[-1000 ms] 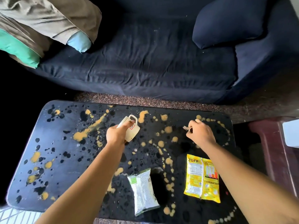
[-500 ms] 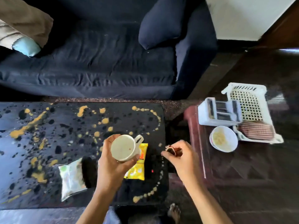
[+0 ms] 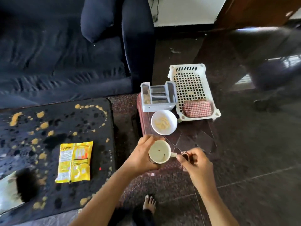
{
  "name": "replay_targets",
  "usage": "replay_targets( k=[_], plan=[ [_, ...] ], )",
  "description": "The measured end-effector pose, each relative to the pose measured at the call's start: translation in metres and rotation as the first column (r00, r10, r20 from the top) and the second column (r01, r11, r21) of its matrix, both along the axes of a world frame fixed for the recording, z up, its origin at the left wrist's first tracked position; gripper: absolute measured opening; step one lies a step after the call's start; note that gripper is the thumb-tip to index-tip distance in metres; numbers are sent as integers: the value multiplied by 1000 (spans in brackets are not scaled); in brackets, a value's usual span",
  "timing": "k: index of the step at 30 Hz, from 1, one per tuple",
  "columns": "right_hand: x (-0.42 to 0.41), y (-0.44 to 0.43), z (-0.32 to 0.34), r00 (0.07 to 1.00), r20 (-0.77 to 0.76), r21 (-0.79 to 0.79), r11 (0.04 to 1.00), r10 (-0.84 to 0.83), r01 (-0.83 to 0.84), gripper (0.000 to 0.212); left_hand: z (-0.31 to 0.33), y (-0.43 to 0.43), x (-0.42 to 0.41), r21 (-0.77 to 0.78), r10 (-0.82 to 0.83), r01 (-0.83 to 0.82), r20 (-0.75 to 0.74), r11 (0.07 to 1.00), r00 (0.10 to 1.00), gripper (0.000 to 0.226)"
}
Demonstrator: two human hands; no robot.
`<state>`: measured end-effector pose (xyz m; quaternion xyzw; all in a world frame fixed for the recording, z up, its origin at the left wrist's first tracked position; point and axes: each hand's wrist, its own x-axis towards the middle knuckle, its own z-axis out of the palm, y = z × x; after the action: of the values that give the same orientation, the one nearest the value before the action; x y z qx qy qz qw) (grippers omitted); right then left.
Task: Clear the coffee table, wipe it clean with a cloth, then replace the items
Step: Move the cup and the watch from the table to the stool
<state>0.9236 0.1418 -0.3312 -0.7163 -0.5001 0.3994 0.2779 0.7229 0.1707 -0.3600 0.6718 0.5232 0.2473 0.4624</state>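
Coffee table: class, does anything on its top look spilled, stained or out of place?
Yes. Yellow-orange splotches spatter the dark top of the coffee table, like dried spills or stains. The yellow snack packet lies flat among them.

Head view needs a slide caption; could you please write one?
Left hand holds a mug, right hand pinches a small object, near the side table; yellow packet lies on the coffee table.

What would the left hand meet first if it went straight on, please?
Probably the white bowl on the side table, just ahead of the left hand and its mug, though depth is unclear.
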Motion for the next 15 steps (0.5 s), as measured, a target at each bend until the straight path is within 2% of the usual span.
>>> replay_targets(
  k=[3, 8, 12, 15],
  plan=[
    [19, 10, -13, 997, -53, -97, 994, -59, 54, 26, -13, 20, 10, -48, -154, 151, -90, 987, 984, 76],
    [29, 26, -36, 967, -178, -240, 961, -184, 138, 28, -27, 32, 12, -172, -353, 327, -146, 929, 924, 84],
    [30, 36, -41, 940, -277, -341, 935, -199, 98, 20, -32, 32, 13, -201, -370, 336, -164, 920, 914, 80],
    [31, 38, -48, 932, -315, -411, 911, -180, 37, 27, -30, 29, 10, -178, -346, 316, -174, 932, 922, 82]
  ],
)
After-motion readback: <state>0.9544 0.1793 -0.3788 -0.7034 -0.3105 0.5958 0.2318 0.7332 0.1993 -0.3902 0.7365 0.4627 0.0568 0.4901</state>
